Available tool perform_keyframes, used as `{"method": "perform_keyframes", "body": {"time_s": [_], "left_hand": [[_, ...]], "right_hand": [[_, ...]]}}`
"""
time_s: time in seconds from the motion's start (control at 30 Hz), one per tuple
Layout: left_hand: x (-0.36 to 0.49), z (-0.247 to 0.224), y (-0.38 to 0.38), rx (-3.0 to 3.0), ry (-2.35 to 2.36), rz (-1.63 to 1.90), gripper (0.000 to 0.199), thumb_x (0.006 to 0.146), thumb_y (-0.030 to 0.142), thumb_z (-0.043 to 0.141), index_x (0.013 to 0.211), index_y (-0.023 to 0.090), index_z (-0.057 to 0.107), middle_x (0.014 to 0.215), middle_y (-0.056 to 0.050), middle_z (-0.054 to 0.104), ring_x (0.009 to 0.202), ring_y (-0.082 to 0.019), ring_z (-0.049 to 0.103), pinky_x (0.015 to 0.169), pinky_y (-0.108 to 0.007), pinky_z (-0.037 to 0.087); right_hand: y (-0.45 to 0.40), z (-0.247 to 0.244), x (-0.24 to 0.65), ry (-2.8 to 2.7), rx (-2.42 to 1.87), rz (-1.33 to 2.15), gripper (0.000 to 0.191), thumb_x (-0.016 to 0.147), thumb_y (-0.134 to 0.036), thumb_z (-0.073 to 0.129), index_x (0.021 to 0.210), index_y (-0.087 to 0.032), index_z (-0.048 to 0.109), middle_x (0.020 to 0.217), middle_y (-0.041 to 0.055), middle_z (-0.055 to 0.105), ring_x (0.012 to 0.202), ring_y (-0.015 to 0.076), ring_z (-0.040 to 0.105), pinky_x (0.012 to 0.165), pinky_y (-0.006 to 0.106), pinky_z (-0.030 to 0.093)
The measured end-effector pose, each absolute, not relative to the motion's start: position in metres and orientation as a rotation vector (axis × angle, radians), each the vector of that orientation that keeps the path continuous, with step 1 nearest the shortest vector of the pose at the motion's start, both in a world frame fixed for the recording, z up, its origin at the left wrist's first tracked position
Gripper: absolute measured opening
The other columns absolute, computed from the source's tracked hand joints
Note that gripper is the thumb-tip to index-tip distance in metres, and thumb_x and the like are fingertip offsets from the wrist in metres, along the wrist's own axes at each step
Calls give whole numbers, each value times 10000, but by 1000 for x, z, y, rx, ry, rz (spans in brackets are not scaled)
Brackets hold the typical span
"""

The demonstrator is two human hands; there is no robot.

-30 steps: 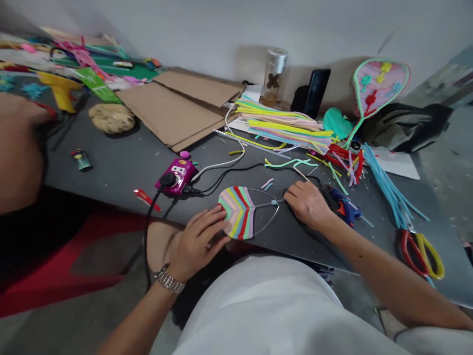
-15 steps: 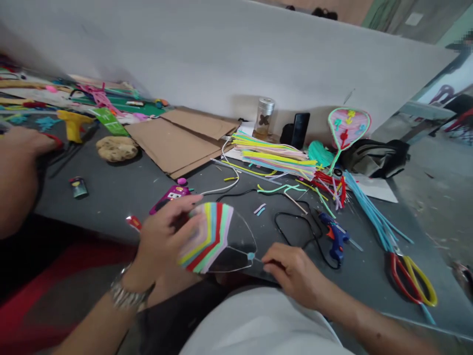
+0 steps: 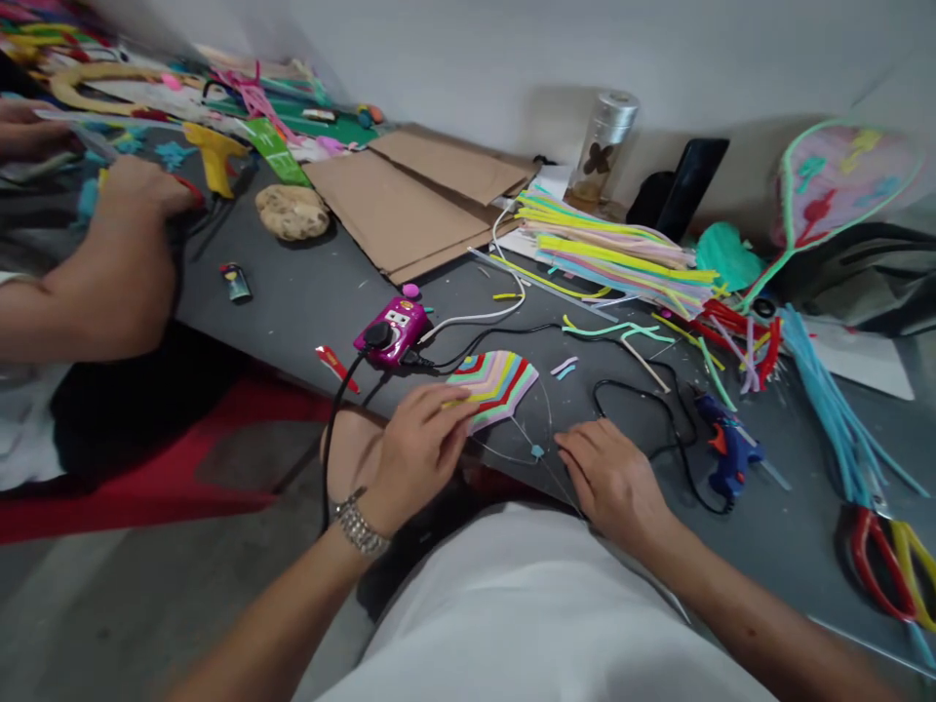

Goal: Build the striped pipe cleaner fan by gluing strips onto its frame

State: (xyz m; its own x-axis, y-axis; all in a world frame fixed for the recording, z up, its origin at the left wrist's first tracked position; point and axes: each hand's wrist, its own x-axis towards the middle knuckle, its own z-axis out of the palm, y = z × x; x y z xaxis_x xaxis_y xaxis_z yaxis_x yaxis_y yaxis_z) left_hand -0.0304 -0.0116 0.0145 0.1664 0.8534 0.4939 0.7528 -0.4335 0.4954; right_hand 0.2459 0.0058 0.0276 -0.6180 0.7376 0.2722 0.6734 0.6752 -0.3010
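Note:
A striped fan-shaped piece (image 3: 506, 375) in red, yellow, pink, green and lilac sits on a thin wire frame at the table's near edge. My left hand (image 3: 428, 434) pinches its left side between thumb and fingers; a metal watch is on that wrist. A small light-blue piece (image 3: 537, 451) marks where the frame's wires meet. Just right of it is my right hand (image 3: 604, 468), its fingers bent and close together near the wire; whether they grip it is hard to see.
A purple power strip (image 3: 395, 330) with cords lies behind my left hand. Blue glue gun (image 3: 731, 453), scissors (image 3: 881, 565) and a pipe cleaner bundle (image 3: 614, 253) lie to the right. Another person's arm (image 3: 109, 283) reaches over the table at left, near a yellow glue gun (image 3: 212, 156).
The view has shifted, so things sit differently in it. My left hand has moved off the power strip's front and now holds the striped piece lower. My right fingers have come nearer the blue piece.

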Motion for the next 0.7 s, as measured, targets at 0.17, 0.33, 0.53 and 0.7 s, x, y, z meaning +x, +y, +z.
{"method": "perform_keyframes", "body": {"time_s": [0.17, 0.33, 0.53, 0.7], "left_hand": [[-19, -9, -37, 2442, 1579, 1018, 383, 964, 112, 607, 1328, 222, 644, 1339, -132, 683, 1302, -293, 595, 1048, -512, 558], [-20, -18, -36, 2502, 1588, 983, 426, 958, 125, 632, 1376, 207, 608, 1338, -140, 688, 1293, -299, 601, 1038, -499, 558], [-22, -17, -34, 2496, 1587, 963, 428, 971, 152, 625, 1395, 200, 593, 1334, -145, 693, 1284, -303, 608, 1023, -495, 555], [-23, -18, -34, 2482, 1582, 962, 404, 971, 169, 632, 1373, 202, 617, 1327, -140, 699, 1269, -305, 618, 1033, -498, 549]], "right_hand": [[21, 25, 220, -2666, -948, 10, 287, 1011, -152, 523, 1237, -140, 699, 1314, 189, 682, 1215, 316, 577, 955, 460, 497], [31, 19, 210, -2736, -879, 8, 317, 1020, -207, 552, 1305, -141, 674, 1364, 190, 660, 1298, 338, 526, 1002, 493, 459], [35, 17, 204, -2756, -890, 3, 295, 1016, -216, 561, 1266, -131, 693, 1286, 198, 674, 1251, 340, 534, 951, 476, 463], [37, 16, 202, -2738, -885, -11, 280, 1022, -214, 542, 1238, -141, 703, 1244, 186, 676, 1237, 330, 530, 957, 472, 446]]}}
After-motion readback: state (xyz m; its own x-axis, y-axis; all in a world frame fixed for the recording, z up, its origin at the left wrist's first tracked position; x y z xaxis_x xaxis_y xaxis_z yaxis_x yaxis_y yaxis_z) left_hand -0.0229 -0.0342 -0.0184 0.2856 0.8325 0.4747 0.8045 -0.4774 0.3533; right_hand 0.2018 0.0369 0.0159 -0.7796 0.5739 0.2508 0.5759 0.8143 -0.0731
